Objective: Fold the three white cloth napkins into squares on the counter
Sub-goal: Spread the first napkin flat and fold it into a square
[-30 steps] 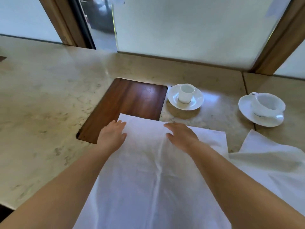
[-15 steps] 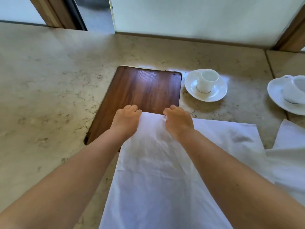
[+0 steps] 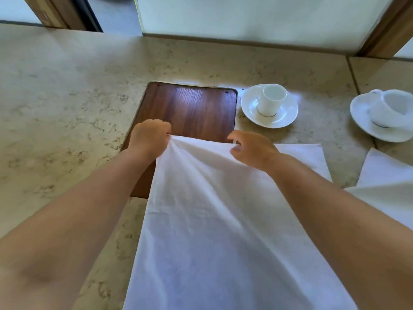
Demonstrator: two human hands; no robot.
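Bright daylight, coming from the pale panel (image 3: 245, 16) ahead of me. Strong glare on the counter (image 3: 67, 97) beside the far edge of the wooden board (image 3: 190, 108) and round the saucer (image 3: 269, 106). Soft shadows under my forearms, bluish on the napkin (image 3: 201, 220). Wide-angle bend at the edges; frame posts lean outward. Slight softness throughout; my right hand (image 3: 252, 148) blurs at the fingertips.

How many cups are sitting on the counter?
2. One small cup stands on a saucer just right of the wooden board. A second cup sits on its own saucer at the far right edge, partly cut off.
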